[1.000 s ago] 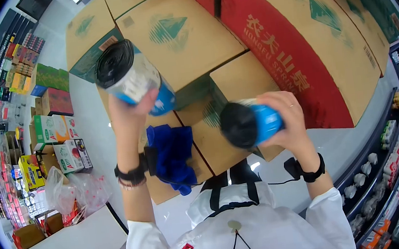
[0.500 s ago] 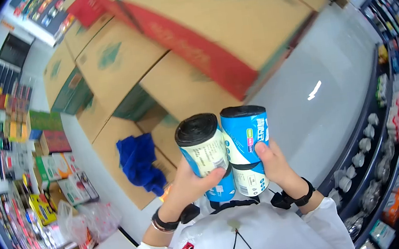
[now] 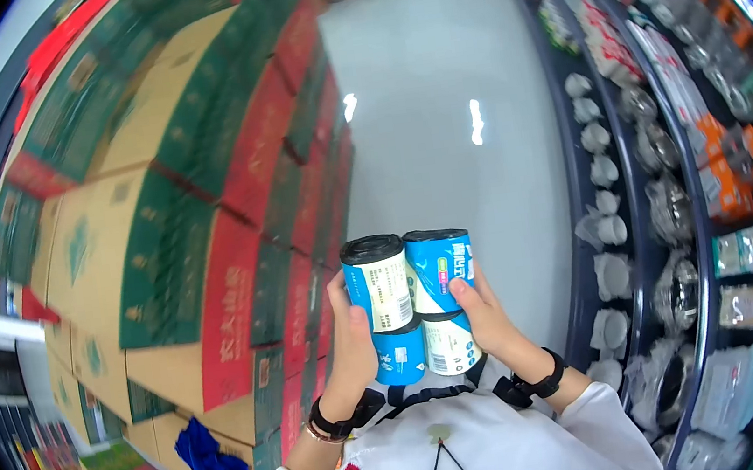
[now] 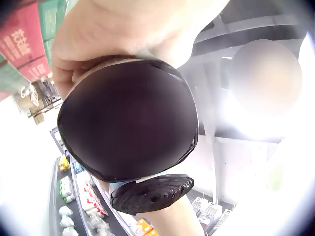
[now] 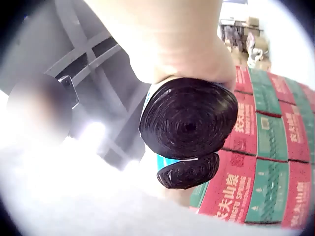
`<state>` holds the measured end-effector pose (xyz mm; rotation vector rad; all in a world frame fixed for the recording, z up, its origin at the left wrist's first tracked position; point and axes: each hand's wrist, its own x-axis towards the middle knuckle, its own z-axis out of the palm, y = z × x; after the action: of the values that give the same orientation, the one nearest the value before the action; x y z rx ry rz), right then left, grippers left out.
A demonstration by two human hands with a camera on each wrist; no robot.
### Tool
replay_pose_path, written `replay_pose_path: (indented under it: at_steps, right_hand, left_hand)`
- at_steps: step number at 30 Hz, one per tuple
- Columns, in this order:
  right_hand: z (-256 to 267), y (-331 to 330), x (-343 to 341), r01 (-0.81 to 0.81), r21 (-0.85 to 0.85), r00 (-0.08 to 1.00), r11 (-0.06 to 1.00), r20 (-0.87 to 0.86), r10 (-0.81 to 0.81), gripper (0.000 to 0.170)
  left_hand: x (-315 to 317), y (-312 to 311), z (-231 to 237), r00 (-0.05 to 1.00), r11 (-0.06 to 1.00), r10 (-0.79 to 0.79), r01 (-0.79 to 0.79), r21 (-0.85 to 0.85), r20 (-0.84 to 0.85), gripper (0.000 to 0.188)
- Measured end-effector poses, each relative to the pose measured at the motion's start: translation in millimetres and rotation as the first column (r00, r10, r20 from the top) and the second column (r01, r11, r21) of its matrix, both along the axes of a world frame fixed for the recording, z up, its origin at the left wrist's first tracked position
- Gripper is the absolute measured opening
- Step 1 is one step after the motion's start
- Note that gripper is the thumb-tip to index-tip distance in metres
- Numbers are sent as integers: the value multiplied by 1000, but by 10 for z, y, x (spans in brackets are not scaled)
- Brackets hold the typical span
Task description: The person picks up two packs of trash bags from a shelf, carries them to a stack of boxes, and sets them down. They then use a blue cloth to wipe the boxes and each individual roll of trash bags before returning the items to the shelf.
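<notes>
Side by side in front of the person's chest stand two columns of black garbage bag rolls, wrapped in blue and white labels. My left hand (image 3: 352, 343) grips the left column of rolls (image 3: 390, 291) from its outer side. My right hand (image 3: 492, 317) holds the right column of rolls (image 3: 442, 274), its thumb across the blue label. The columns stand upright and close together. In the left wrist view, a round black roll end (image 4: 129, 123) fills the middle below the hand. The right wrist view shows another coiled black roll end (image 5: 188, 125) under the fingers.
Stacked water cartons (image 3: 234, 299), red and green, rise on the left, with a blue cloth (image 3: 208, 455) on a lower carton. A grey floor aisle (image 3: 441, 67) runs ahead. Along the right stand shelves with white wrapped goods (image 3: 615, 276) and orange packs (image 3: 728, 192).
From apart over the cartons, the hands have come together before the chest, bringing the rolls side by side. The view has turned right, toward the aisle; the cartons and blue cloth shift left.
</notes>
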<state>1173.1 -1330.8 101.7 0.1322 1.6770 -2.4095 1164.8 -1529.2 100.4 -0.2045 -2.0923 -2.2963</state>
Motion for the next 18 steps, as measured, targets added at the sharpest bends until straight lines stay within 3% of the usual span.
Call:
replay_pose_path:
  at_steps: [3,4,7,14,18]
  right_hand:
    - [-126,399,-268,107,102,994,989,-13,-106,62]
    - [-184,528,-370,139,106,990,985,-21,-138,62]
    - [-436,671,-667,178,108,981,978,60,-185,56]
    - [-471,1271,-2071,287,107,953,952,71,-295,50]
    - [-248,1725,-2953,339,236,934,911,29,-355,48]
  left_hand:
    - [-428,417,-10,995,964,-63,79,-254,71,54]
    - [-577,548,-52,993,962,-95,108,-250,63,54]
    - [-987,723,-252,959,958,-102,167,-232,265,46]
    - [-2563,1385,-373,968,936,-177,221,-275,177,48]
    - [-3603,1864,-216,945,923,-275,311,-228,175,52]
